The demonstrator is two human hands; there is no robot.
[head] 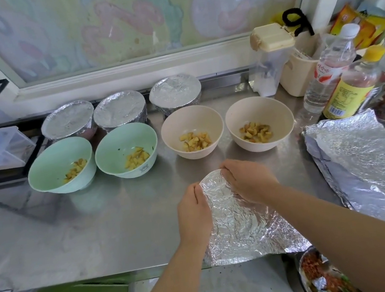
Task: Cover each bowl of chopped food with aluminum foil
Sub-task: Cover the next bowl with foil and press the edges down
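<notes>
Steel counter [100, 233], front edge: your left hand [193, 210] and right hand [248, 180] both grip foil sheet [235, 226], fingers apparently curled over its rim.

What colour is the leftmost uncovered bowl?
The round bowl is pale mint green; head view shows it best.

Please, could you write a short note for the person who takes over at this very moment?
Hands: the left hand and the right hand both curl round the crinkled silver foil sheet, moulding it over a round shape near the front edge of the steel counter. The bowl beneath is hidden.
Done: three foil-covered bowls in the back row.
Left: finish this one, then cover the two mint green bowls and two beige bowls, all open, with chopped food inside.
The spare flat foil sheets lie at the right.
</notes>
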